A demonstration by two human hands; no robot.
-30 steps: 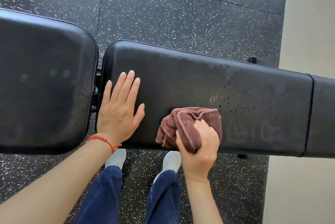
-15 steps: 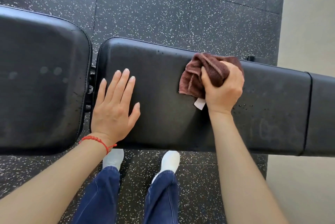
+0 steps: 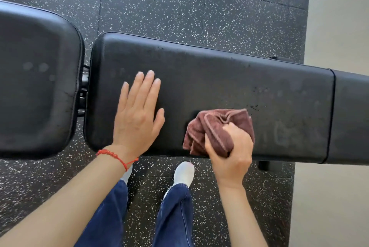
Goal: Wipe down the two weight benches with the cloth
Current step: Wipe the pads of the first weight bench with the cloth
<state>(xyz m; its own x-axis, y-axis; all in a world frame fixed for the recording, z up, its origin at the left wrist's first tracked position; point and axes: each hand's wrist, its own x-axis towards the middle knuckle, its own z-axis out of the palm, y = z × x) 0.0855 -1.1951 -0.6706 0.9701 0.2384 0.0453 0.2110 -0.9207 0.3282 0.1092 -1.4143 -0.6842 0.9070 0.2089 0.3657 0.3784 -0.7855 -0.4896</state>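
View from above, looking down at a gym floor (image 3: 199, 13) of black rubber tiles flecked with white, with tile seams visible. Along the right side the rubber ends and a plain pale beige floor (image 3: 335, 196) begins.

Two black padded cushions lie across the middle of the view. The long bench pad (image 3: 209, 79) runs from centre to the right edge, with a stitched seam crossing it near its right end. Its surface shows small dark droplets and faint smudged patches toward the right. To its left, across a narrow gap showing metal hardware, is a wider seat pad (image 3: 38, 79) with a few pale spots.

Two hands are in view. The left hand (image 3: 137, 115) lies flat on the long pad near its left end, palm down, fingers straight and close together, holding nothing. A red beaded bracelet (image 3: 115, 157) circles that wrist. The right hand (image 3: 231, 153) grips one bunched reddish-brown cloth (image 3: 211, 127), fingers curled tightly around it. The cloth is pressed on the near edge of the long pad, right of the left hand.

Below the pad are two legs in dark blue trousers (image 3: 175, 216) and two white shoes (image 3: 183, 172).
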